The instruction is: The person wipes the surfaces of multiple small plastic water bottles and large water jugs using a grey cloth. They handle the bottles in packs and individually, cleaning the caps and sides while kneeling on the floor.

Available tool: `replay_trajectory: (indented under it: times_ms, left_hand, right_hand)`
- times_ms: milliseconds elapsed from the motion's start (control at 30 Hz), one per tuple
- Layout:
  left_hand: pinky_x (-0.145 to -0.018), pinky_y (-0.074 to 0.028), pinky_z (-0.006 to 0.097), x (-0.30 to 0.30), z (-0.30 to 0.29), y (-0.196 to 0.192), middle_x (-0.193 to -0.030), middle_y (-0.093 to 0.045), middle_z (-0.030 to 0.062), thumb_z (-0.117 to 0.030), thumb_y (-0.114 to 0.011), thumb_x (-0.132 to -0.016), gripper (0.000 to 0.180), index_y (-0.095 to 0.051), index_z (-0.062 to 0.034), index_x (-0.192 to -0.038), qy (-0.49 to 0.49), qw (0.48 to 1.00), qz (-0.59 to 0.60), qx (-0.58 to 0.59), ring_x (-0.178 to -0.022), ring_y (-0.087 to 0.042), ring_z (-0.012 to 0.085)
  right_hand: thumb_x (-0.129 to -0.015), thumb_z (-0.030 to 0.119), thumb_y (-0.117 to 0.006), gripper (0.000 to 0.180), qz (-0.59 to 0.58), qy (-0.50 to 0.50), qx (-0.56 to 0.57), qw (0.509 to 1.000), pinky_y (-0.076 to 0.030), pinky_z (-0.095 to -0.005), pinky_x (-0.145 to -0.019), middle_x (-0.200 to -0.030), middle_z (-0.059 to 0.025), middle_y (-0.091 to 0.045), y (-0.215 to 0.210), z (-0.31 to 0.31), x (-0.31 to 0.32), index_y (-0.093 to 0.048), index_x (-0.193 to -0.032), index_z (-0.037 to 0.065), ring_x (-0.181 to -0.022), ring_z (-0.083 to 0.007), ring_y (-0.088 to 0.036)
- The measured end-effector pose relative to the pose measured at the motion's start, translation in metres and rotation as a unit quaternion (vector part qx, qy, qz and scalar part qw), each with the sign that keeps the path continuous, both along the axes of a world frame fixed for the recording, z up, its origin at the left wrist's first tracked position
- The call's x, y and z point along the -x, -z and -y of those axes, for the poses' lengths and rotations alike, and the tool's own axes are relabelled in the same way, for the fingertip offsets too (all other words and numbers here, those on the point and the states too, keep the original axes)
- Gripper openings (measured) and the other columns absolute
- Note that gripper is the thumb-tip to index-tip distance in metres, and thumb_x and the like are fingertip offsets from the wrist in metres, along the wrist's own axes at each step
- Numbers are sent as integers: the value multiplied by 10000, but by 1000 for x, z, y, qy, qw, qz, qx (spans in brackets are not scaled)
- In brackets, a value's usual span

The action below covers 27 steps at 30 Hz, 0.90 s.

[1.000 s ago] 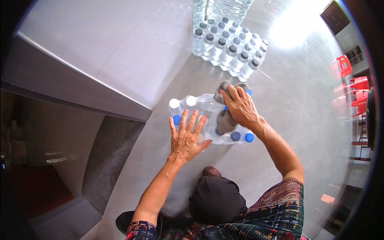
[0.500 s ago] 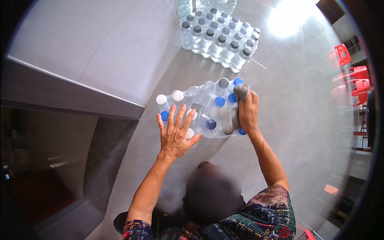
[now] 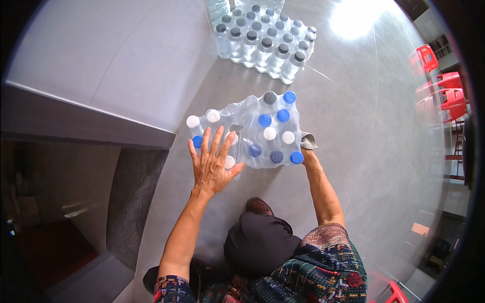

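Note:
A plastic-wrapped pack of bottles (image 3: 242, 144) stands on the floor in front of me, with white, blue and dark caps and a torn hole in its film. My left hand (image 3: 212, 164) lies on the near left part of the pack, fingers spread and palm down. Against the pack's right side, low down, my right hand (image 3: 307, 152) holds a grey cloth (image 3: 308, 140). Its fingers are mostly hidden behind the bottles.
Another wrapped pack of bottles with dark caps (image 3: 265, 43) stands farther off, beside a pale panel (image 3: 121, 60). Red plastic stools (image 3: 424, 58) line the far right. My knee (image 3: 260, 242) is close below the pack.
My right hand has gone from the pack's top right down along its right side, taking the cloth with it. My left hand stays spread on the pack.

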<state>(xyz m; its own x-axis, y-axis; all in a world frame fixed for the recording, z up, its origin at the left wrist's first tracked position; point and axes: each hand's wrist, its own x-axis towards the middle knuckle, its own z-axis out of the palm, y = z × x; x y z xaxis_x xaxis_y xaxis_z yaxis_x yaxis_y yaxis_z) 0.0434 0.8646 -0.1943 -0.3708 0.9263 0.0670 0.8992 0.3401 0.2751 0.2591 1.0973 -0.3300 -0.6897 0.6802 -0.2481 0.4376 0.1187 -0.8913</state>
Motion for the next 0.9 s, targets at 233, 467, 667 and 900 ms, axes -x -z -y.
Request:
replay_trajectory:
  times_ms: [233, 467, 667, 900]
  left_hand:
    - [-1063, -68, 675, 0, 0, 1, -1517, -259, 10, -571, -639, -756, 795, -346, -274, -1433, 0, 1000, -2, -3, -1411, -168, 287]
    - [-1076, -67, 656, -1, -2, 4, -1505, -285, 21, -591, -633, -752, 805, -349, -269, -1433, -4, 1000, -1, -21, -1407, -183, 280]
    - [-1101, -102, 597, 7, 6, 12, -1517, -235, 94, -620, -568, -809, 821, -302, -193, -1458, -37, 983, 79, -161, -1404, -173, 329]
    - [-1081, -290, 380, 17, 54, 50, -1455, -310, 214, -462, -550, -920, 721, -279, -57, -1451, -233, 782, 524, -246, -1345, -308, 295]
  right_hand:
    - [-949, 396, -456, 303, 32, 133, 140, 981, -459, -306, -601, -830, -19, -566, -28, 31, -21, -547, -963, 106, -701, -112, -525]
    - [-928, 338, -461, 205, -109, 354, 411, 833, -461, -321, -551, -916, -27, -580, -46, 73, -30, -557, -972, 162, -794, -174, -554]
    - [-949, 301, -434, 207, -168, 520, 434, 716, -488, -354, -590, -972, -52, -573, -70, 118, -2, -532, -997, 125, -819, -224, -576]
    - [-849, 102, -582, 106, -24, 121, 251, 960, -494, -386, -726, -929, -70, -597, -74, 172, 45, -581, -952, 76, -866, -225, -570]
